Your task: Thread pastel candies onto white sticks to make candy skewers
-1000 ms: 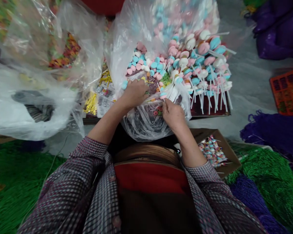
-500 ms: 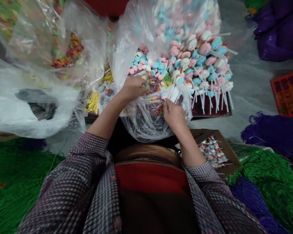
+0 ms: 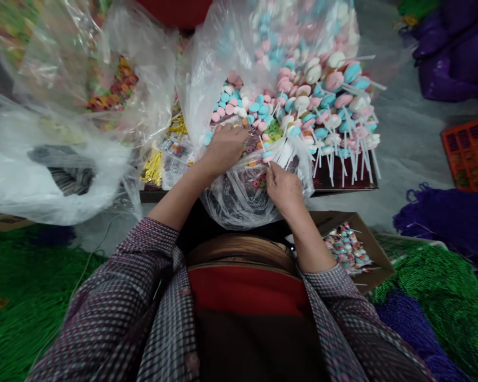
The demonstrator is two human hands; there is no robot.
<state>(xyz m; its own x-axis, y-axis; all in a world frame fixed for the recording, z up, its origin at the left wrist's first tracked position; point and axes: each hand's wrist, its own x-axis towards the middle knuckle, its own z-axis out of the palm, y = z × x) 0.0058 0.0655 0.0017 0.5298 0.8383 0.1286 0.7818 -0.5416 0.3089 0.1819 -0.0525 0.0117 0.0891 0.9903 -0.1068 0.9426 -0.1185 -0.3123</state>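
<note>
A big clear plastic bag (image 3: 223, 58) in front of me holds pink, blue and white round lollipops (image 3: 322, 101) on white sticks. My left hand (image 3: 223, 148) rests inside the bag's mouth, fingers curled down among the loose candies; what it holds is hidden. My right hand (image 3: 281, 183) pinches a white stick (image 3: 267, 162) with a pink and blue candy at its top, just below a bundle of white sticks (image 3: 282, 151). Small red and green ring candies (image 3: 258, 183) lie under the plastic between my hands.
More clear bags (image 3: 63, 132) with colourful sweets stand at the left. A cardboard box of wrapped candies (image 3: 346, 249) sits at my right. Green strands (image 3: 24, 297) and purple strands (image 3: 450, 217) cover the floor. An orange crate (image 3: 468, 151) is at the far right.
My left hand has shifted slightly forward and right in the bag. My right hand keeps its pinch on the stick, almost unmoved.
</note>
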